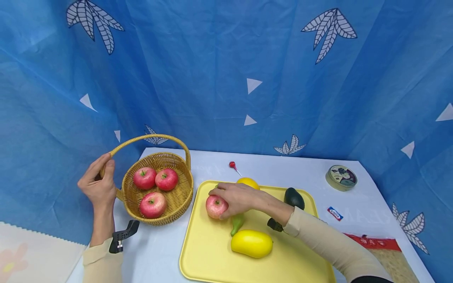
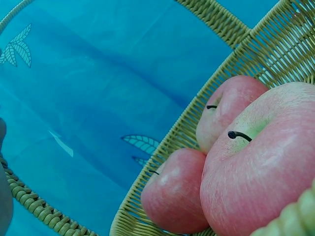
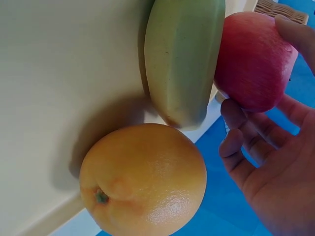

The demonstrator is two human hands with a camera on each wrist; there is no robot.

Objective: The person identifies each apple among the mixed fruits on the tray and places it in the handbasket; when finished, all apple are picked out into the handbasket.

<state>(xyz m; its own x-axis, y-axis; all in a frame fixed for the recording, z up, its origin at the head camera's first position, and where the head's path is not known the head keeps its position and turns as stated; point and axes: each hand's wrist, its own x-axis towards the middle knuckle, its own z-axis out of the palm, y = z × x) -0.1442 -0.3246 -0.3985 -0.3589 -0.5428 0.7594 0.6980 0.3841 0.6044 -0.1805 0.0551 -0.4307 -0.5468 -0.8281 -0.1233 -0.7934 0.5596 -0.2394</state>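
My left hand point(image 1: 99, 179) grips the tall handle point(image 1: 161, 135) of a round wicker basket point(image 1: 189, 196). Three red apples point(image 1: 153, 204) lie inside the basket; they also fill the right of the left wrist view. Over the left part of a yellow tray point(image 1: 209, 259), my right hand point(image 1: 238, 198) holds another red apple point(image 1: 216, 207) between thumb and fingers. A long green fruit point(image 3: 184, 59), banana-like, lies close beside that apple, partly under the hand in the head view. Near it is a round orange-yellow fruit point(image 3: 142, 179).
On the tray are a yellow mango-like fruit point(image 1: 252, 243) and a dark green avocado point(image 1: 294, 197). A red lollipop point(image 1: 232, 165) lies behind it. To the right are a round tin point(image 1: 341, 178), a small wrapped packet point(image 1: 334, 213) and a red-topped bag point(image 1: 385, 251).
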